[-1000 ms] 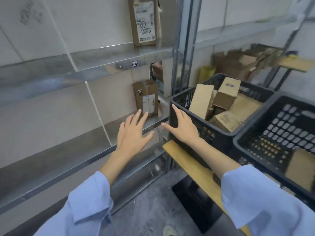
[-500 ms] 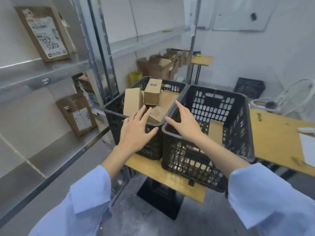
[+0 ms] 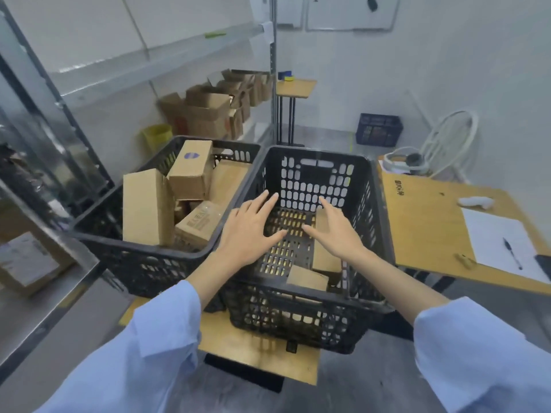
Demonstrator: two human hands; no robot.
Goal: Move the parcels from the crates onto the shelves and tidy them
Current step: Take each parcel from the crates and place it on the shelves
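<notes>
both of your hands are over the right crate (image 3: 316, 153), and both are released: fingers straight and spread, palms down, holding nothing. your left hand (image 3: 249, 231) hangs over the rim where the two crates meet, fingertips pointing in over the slotted floor, and it touches no parcel. your right hand (image 3: 335, 231) is just beside it, thumbs near each other but apart, and it lies over the upper end of a flat brown parcel (image 3: 325, 259) that leans against the crate's right wall; whether your fingers touch that parcel cannot be told from here. a second small parcel (image 3: 307, 278) lies in the near corner of the same crate, just below the first. the left crate (image 3: 140, 263), touching the right one, is well filled: a tall box (image 3: 147, 210) stands upright at the near side, a box with a blue mark (image 3: 192, 171) sits tilted behind it, and a printed box (image 3: 199, 225) lies slanted toward the shared rim. both crates rest on a small wooden table (image 3: 238, 344). the metal shelf (image 3: 74, 272) runs along your left, with a labelled parcel (image 3: 26, 263) on it. to your right a wooden desk (image 3: 432, 228) carries a sheet of paper (image 3: 495, 236) and a pen (image 3: 512, 253).
</notes>
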